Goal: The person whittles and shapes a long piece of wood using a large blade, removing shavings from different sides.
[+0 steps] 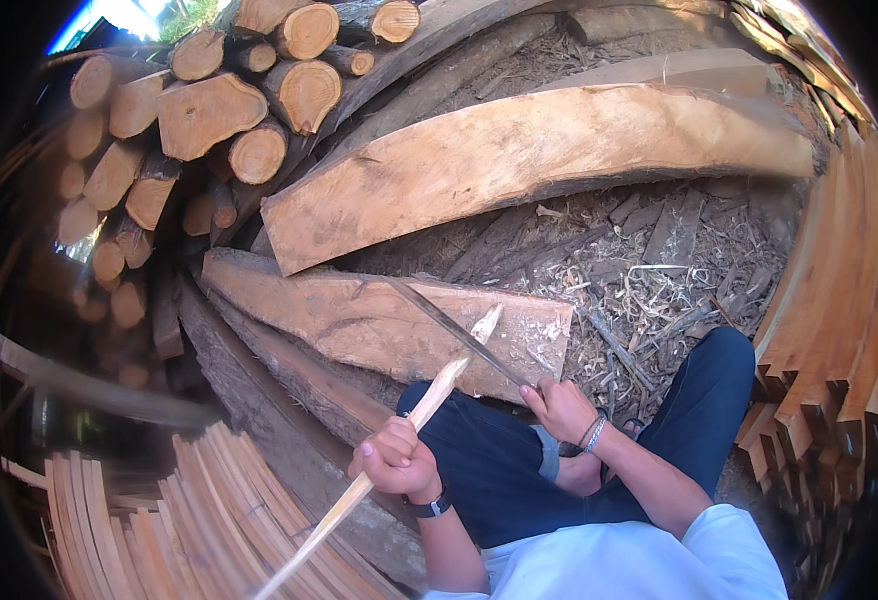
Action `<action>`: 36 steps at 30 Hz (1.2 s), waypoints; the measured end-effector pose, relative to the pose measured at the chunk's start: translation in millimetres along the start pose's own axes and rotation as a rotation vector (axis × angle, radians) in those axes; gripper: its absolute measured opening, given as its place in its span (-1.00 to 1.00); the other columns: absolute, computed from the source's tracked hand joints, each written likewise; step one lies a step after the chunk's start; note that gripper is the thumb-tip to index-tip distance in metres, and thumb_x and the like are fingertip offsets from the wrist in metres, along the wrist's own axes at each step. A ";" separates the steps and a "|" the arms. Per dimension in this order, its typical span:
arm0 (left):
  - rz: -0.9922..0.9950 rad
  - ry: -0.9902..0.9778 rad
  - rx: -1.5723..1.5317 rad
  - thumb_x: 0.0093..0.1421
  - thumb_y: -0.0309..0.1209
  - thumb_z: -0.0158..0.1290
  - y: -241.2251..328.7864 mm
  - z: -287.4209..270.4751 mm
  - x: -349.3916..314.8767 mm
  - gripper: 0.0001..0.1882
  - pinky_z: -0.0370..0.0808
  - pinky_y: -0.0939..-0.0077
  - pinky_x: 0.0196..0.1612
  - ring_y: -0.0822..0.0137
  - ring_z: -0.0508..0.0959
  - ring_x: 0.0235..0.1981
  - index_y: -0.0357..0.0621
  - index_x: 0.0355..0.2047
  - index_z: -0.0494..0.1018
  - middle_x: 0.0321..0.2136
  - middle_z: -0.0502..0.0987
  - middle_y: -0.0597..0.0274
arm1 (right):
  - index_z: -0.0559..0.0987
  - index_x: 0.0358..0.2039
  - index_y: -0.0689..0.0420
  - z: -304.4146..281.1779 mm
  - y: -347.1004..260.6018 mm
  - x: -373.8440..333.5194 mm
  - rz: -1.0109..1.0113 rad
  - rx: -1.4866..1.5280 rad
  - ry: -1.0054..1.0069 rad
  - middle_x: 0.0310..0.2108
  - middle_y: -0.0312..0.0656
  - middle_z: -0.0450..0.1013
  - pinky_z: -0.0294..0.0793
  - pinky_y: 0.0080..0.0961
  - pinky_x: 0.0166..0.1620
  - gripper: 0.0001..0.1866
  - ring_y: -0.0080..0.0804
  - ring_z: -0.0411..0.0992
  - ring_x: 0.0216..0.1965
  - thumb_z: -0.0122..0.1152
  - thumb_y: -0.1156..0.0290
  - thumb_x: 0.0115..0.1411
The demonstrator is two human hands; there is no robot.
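Note:
My left hand (399, 457) is wrapped round a long pale stick (434, 395), peeled and roughly pointed at its far end. The stick runs from the lower left up over a thick sawn slab (359, 320). In my right hand (562, 408) is a machete (456, 330); its handle is hidden by my fingers. The long, dark blade slants away to the upper left and crosses the stick a little below the tip. Whether blade and wood touch I cannot tell. White chips lie on the slab's right end.
A larger curved slab (539, 145) lies beyond. Cut logs (307, 95) are piled at the far left. Sawn strips (204, 500) stand at the lower left, and stacked boards (829, 300) at the right. Wood shavings (659, 285) cover the ground ahead of my bent knee (714, 365).

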State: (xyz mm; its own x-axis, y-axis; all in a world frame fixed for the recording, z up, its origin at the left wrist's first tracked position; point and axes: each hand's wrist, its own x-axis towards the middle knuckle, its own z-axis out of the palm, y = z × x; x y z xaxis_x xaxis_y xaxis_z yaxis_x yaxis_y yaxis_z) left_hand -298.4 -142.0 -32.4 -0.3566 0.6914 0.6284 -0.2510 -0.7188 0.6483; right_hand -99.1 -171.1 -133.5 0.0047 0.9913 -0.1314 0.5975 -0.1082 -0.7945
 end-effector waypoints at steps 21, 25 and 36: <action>-0.013 -0.026 -0.037 0.33 -0.37 -0.33 0.5 0.3 5.1 -0.50 0.00 0.53 -0.67 0.52 -0.10 -0.87 0.03 -0.81 -0.02 -0.92 -0.03 0.41 | 0.49 -0.49 0.36 -0.6 -18.0 -10.7 -0.051 -0.018 0.007 -0.64 0.24 0.43 0.48 -0.01 -0.33 -0.42 0.23 0.48 -0.49 -0.10 0.02 0.34; -0.042 -0.033 -0.039 0.33 -0.37 -0.33 3.9 -2.3 1.6 -0.50 0.01 0.53 -0.66 0.52 -0.10 -0.87 0.04 -0.81 -0.02 -0.92 -0.02 0.41 | 0.50 -0.50 0.38 14.6 7.9 1.1 0.070 -0.020 0.027 -0.63 0.27 0.43 0.47 0.00 -0.34 -0.39 0.25 0.47 -0.48 -0.13 0.01 0.34; -0.033 -0.019 -0.035 0.33 -0.37 -0.33 -0.4 2.8 6.6 -0.50 0.00 0.54 -0.66 0.52 -0.11 -0.87 0.03 -0.82 -0.02 -0.92 -0.03 0.41 | 0.51 -0.49 0.37 11.6 -4.1 -1.5 0.012 -0.023 0.033 -0.62 0.25 0.43 0.48 -0.01 -0.32 -0.41 0.24 0.48 -0.48 -0.11 0.03 0.34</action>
State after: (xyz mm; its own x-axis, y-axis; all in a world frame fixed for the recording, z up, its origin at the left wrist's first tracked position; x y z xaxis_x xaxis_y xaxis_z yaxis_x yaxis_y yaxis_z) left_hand -298.2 -136.9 -27.3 -0.3310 0.7154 0.6153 -0.2935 -0.6978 0.6534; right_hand -110.9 -173.0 -136.9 0.0386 0.9919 -0.1207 0.6158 -0.1187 -0.7789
